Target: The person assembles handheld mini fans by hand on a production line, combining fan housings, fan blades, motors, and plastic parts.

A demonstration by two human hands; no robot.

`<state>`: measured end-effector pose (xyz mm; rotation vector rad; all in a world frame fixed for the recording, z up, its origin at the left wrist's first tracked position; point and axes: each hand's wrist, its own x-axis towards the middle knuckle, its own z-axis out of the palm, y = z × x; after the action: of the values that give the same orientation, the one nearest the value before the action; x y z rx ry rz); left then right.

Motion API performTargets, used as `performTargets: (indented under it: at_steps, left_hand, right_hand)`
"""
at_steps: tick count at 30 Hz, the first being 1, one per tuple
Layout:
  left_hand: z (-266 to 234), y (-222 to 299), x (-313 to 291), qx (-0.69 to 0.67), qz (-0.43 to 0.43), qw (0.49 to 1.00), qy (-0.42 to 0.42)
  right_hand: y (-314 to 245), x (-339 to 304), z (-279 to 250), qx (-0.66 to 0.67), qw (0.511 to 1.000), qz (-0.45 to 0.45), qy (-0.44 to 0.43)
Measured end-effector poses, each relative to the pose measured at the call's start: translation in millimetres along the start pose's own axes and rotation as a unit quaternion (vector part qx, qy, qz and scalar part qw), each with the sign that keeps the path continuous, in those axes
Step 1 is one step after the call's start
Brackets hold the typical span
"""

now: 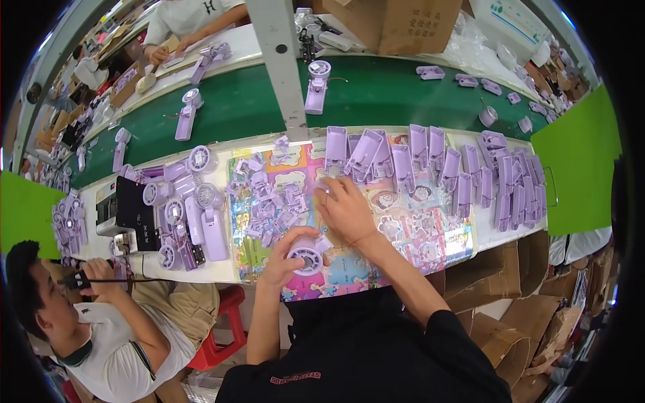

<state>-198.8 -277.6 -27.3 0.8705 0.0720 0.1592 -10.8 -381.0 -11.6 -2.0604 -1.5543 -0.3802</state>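
1. Currently, the left hand (281, 260) is gripping a small round lilac fan head (306, 254), with the fingers wrapping closed around its rim, just above the near edge of the workbench (222, 272).
2. The right hand (346, 209) is reaching forward over the cartoon-printed mat (410, 232), palm down, with the fingertips touching the mat near the loose small lilac parts (272, 201). Whether it is pinching anything cannot be told, since the fingers are hiding their own tips.
3. The fan head is looking light, stiff and made of moulded plastic; its grille is probably thin, so holding it by the outer ring appears safer than pressing on the centre.
4. Both forearms are coming in from the lower edge, the left one rising steeply with a bent wrist, the right one stretching out further toward the middle of the workbench.
5. A row of lilac handle shells (430, 164) is lying along the far edge, and assembled fans (185, 221) are lying at the left end beside a black box (131, 208).
6. A green conveyor belt (376, 94) is running beyond the far edge.
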Motion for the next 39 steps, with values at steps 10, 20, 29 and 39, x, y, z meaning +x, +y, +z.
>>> performTargets:
  at_steps: [10,20,29,39]
  left_hand:
    - [9.7,1.4,4.2,0.002,-0.022,0.999,0.025]
    - [31.9,-2.3,15.6,0.053,0.004,0.991,0.125]
    - [51.9,-12.9,25.8,0.064,-0.025,0.992,0.105]
    - [59.2,-10.9,27.6,0.13,-0.001,0.987,0.091]
  right_hand:
    - [10.9,-68.5,-72.6,0.21,0.961,0.154,-0.098]
    - [-0.2,-65.8,-139.2,0.321,0.904,0.263,0.106]
    - [-19.5,-46.8,-115.4,0.363,0.898,0.248,-0.031]
    - [-19.9,-49.7,-113.1,0.416,0.848,0.309,-0.11]
